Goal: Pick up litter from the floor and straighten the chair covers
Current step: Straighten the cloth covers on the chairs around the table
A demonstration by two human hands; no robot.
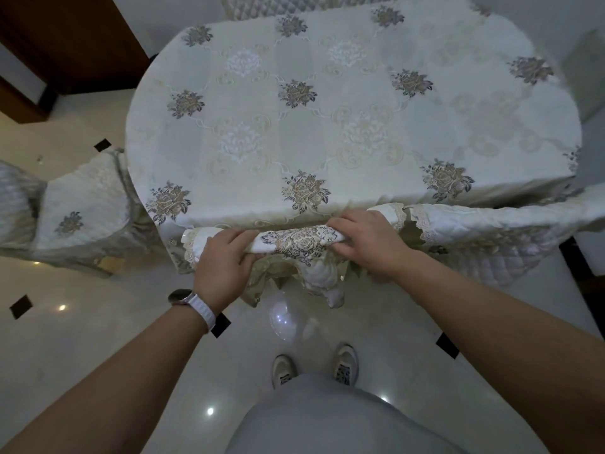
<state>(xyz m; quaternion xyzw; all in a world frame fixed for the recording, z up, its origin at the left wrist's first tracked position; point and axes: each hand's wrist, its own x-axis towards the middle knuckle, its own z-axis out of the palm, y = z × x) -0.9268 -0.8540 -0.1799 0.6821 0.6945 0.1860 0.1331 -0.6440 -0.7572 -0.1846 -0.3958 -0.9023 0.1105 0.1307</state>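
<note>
Cover lies bunched along the chair's top edge at frame centre, just below the table. Left hand grips its left part, fingers curled over the fabric. Right hand grips its right part likewise. The cover's embroidered rose shows between the hands. A second chair stands at centre left.
</note>
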